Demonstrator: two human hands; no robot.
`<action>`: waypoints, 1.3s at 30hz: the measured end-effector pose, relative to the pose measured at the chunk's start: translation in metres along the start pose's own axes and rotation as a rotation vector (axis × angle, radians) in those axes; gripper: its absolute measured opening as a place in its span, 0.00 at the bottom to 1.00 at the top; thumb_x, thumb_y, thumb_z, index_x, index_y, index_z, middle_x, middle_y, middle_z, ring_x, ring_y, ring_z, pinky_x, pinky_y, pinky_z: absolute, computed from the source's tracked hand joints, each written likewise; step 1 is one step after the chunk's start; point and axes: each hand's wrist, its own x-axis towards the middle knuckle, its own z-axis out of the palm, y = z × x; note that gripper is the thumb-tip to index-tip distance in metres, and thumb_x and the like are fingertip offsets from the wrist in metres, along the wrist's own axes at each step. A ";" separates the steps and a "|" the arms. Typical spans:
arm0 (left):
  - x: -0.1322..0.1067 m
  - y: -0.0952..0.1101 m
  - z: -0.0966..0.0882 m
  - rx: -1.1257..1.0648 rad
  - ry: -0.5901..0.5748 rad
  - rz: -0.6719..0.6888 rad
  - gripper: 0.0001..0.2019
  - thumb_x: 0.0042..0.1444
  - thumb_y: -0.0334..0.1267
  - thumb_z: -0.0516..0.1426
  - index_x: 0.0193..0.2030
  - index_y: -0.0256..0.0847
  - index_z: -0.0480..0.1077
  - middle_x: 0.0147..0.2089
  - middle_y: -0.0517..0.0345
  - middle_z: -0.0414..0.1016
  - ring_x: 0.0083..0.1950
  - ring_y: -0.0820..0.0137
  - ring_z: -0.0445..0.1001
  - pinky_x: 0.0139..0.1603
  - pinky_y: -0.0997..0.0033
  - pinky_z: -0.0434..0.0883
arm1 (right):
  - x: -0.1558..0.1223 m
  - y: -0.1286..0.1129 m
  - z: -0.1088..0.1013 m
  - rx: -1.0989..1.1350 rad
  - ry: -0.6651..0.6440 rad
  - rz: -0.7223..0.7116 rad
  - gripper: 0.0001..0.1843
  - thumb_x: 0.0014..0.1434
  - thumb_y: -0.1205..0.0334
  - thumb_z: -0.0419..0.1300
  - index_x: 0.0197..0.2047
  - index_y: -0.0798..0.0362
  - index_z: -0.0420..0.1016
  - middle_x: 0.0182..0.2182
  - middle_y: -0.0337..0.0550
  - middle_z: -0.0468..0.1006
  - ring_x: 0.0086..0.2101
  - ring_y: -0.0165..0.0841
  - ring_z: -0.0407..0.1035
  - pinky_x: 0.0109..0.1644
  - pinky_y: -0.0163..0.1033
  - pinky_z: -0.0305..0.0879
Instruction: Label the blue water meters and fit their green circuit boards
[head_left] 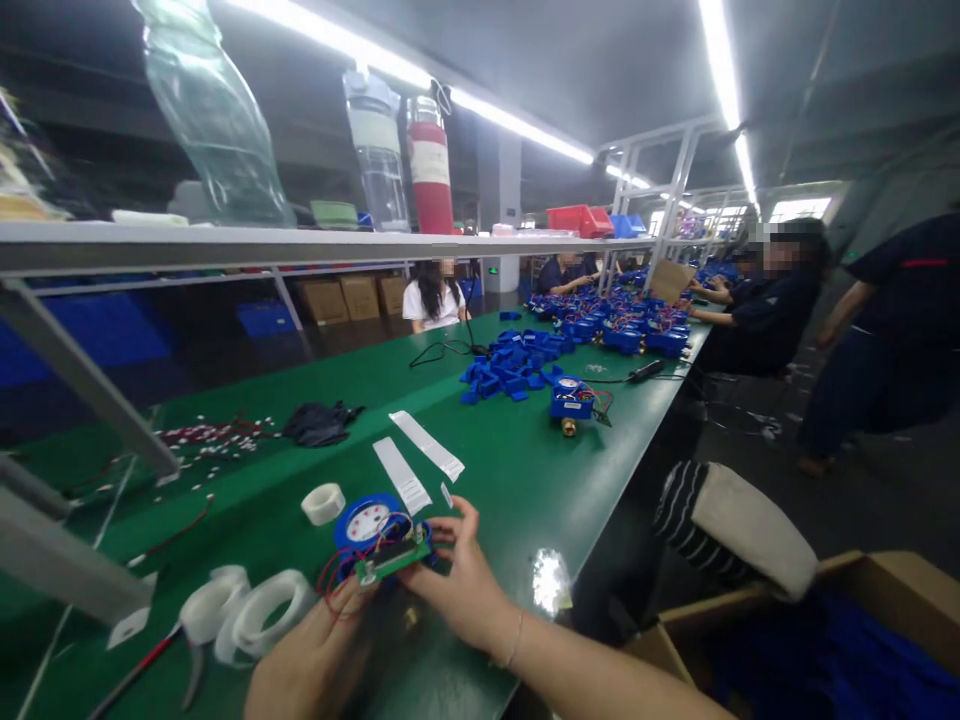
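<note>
Both my hands hold a blue water meter [369, 525] with a small green circuit board [391, 562] and red wires at its front. My left hand [315, 655] grips it from below at the left. My right hand [457, 580] holds the board's right end with fingertips. The meter rests just above the green table [517, 470] at its near edge. Two white label strips [416, 460] lie just beyond it, and a small roll of white tape [323, 503] sits to its left.
Larger tape rolls [251, 612] and red-handled pliers [142, 668] lie at the near left. Another blue meter [571, 400] and a pile of blue parts [514, 365] sit farther along. Several people work at the far right. A cardboard box [825, 630] stands at my right.
</note>
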 end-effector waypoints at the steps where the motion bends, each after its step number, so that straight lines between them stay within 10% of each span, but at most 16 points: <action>1: 0.003 0.000 -0.004 -0.020 0.011 0.032 0.22 0.62 0.33 0.57 0.63 0.48 0.70 0.56 0.53 0.82 0.50 0.59 0.84 0.36 0.71 0.82 | 0.003 -0.005 0.001 0.029 0.009 0.033 0.55 0.50 0.43 0.76 0.67 0.49 0.45 0.58 0.55 0.68 0.57 0.45 0.69 0.64 0.54 0.65; 7: 0.010 0.006 -0.042 -0.281 0.079 -0.053 0.17 0.59 0.41 0.62 0.55 0.49 0.71 0.49 0.55 0.83 0.46 0.60 0.85 0.42 0.69 0.83 | 0.019 -0.044 -0.001 0.175 0.119 0.174 0.58 0.44 0.31 0.74 0.64 0.51 0.48 0.60 0.58 0.65 0.58 0.46 0.70 0.64 0.51 0.66; 16: 0.030 0.043 -0.093 -0.402 0.188 -0.299 0.19 0.51 0.43 0.68 0.47 0.42 0.71 0.40 0.55 0.81 0.35 0.65 0.81 0.31 0.71 0.77 | -0.005 -0.089 -0.030 0.232 0.119 0.122 0.45 0.48 0.52 0.77 0.63 0.47 0.59 0.63 0.51 0.69 0.63 0.41 0.66 0.72 0.51 0.58; 24: 0.035 0.045 -0.094 -0.559 0.145 -0.414 0.21 0.48 0.45 0.69 0.46 0.40 0.73 0.40 0.54 0.81 0.36 0.67 0.79 0.33 0.69 0.74 | -0.036 -0.110 -0.022 -0.031 -0.024 -0.110 0.07 0.67 0.53 0.63 0.45 0.46 0.75 0.54 0.43 0.75 0.60 0.38 0.68 0.69 0.46 0.61; 31: 0.030 0.047 -0.092 -0.561 0.132 -0.325 0.23 0.49 0.44 0.68 0.50 0.38 0.72 0.42 0.52 0.81 0.38 0.64 0.80 0.35 0.68 0.75 | -0.034 -0.113 0.004 -0.464 -0.297 -0.307 0.07 0.68 0.53 0.63 0.40 0.46 0.76 0.52 0.44 0.71 0.59 0.41 0.65 0.64 0.49 0.62; 39: 0.029 0.046 -0.092 -0.523 0.144 -0.270 0.24 0.50 0.47 0.67 0.50 0.38 0.71 0.42 0.52 0.82 0.38 0.64 0.82 0.34 0.68 0.75 | -0.025 -0.107 0.008 -0.484 -0.282 -0.267 0.09 0.66 0.51 0.66 0.38 0.46 0.78 0.51 0.43 0.72 0.59 0.41 0.66 0.62 0.49 0.60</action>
